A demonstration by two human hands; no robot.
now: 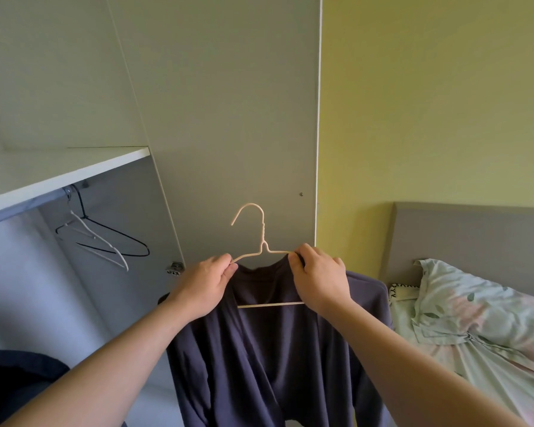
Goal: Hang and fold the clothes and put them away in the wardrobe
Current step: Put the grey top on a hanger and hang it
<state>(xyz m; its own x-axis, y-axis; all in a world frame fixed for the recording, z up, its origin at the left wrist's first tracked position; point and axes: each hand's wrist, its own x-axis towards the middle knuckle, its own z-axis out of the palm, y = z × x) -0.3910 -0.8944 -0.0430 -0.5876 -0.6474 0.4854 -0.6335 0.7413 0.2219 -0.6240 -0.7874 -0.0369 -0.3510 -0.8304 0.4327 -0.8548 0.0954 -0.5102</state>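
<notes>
Between your two hands a cream wire hanger (pixel 262 237) stands upright, hook on top, with a dark purple-grey garment (pixel 259 365) draped over it. Your left hand (pixel 211 282) pinches the hanger's left shoulder together with the cloth there. Your right hand (pixel 319 282) pinches the right shoulder at the collar, fingers curled over wire and fabric.

I judge this two-sided hold is for seating the neckline evenly, so neither shoulder slips off once one hand lets go. The hook stays free above your knuckles, ready for the rail (pixel 28 208) up and to the left of your left hand. There two empty hangers (pixel 104 240), one black and one white, hang under the wardrobe shelf (pixel 74 167). The open wardrobe door (pixel 228 118) stands beyond the hook.

The hanger's shoulder tips are hidden under cloth and fingers; only its lower bar shows, between your wrists. The garment's hem is cut off below, so you cannot tell its full length or cut. A dark shape under your left forearm is too cropped to name. Right of your right hand lies a bed with floral bedding (pixel 475 318); whether clothes wait there is unclear.
</notes>
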